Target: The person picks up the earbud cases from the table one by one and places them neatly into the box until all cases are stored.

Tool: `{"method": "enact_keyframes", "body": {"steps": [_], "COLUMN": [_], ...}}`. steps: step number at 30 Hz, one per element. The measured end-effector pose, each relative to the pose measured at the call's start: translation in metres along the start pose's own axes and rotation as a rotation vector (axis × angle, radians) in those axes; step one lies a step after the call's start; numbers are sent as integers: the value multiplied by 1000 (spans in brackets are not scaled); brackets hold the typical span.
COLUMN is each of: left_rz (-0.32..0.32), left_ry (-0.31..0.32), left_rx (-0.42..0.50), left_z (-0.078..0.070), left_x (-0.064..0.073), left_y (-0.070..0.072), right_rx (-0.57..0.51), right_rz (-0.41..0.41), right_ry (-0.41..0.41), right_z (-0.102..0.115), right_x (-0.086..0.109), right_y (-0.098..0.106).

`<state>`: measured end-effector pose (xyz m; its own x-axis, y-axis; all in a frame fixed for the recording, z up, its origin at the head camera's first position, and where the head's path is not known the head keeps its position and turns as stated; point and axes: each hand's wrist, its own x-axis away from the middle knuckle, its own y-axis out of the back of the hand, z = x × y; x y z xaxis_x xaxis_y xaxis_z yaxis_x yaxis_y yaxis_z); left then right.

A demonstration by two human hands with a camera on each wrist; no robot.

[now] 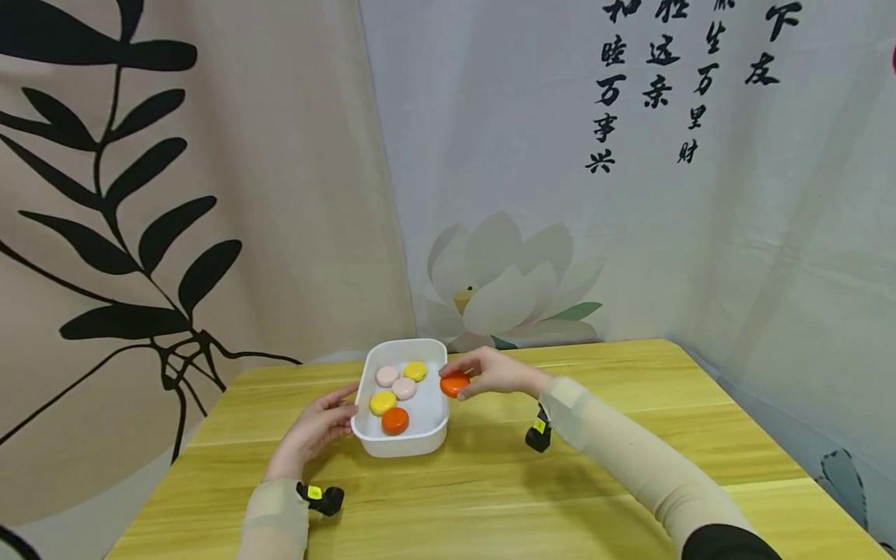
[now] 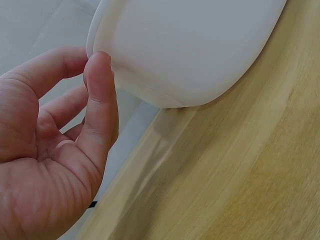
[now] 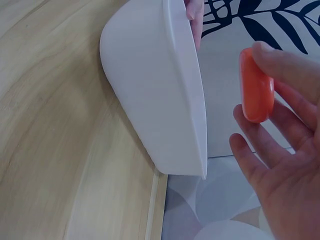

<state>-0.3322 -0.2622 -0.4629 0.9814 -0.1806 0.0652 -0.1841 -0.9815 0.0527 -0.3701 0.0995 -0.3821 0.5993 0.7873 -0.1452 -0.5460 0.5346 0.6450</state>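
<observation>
A white rounded-rectangular tub (image 1: 406,446) stands on the table near its back edge. My left hand (image 1: 318,428) holds the tub's left side, thumb and finger pinching the rim (image 2: 102,37). To the right of the tub, my right hand (image 1: 500,371) grips a glossy orange round disc (image 1: 455,385) by its edges, at about rim height. The right wrist view shows this orange disc (image 3: 257,85) on edge, apart from the tub wall (image 3: 145,90). Inside the tub lie another orange disc (image 1: 395,421), two yellow discs (image 1: 383,403) and two pale pink discs (image 1: 404,388).
The wooden table (image 1: 560,498) carries the tub, and its back edge runs close behind it. Behind hangs a cloth backdrop (image 1: 301,194) with black leaves, a lotus (image 1: 518,288) and writing. A small black camera is strapped at each wrist.
</observation>
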Motion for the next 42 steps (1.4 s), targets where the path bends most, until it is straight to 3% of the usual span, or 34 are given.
{"method": "enact_keyframes", "body": {"steps": [11,42], "left_rz": [-1,-11], "left_ry": [-6,0], "left_rx": [-7,-24], "left_z": [-2,2], "left_x": [-1,0], "left_y": [-1,2], "right_rx": [-46,-5], "right_rz": [-11,-5], "right_ry": [-25,-24], "right_z": [3,11], "right_x": [-9,-34], "right_y": [-2,-5]}}
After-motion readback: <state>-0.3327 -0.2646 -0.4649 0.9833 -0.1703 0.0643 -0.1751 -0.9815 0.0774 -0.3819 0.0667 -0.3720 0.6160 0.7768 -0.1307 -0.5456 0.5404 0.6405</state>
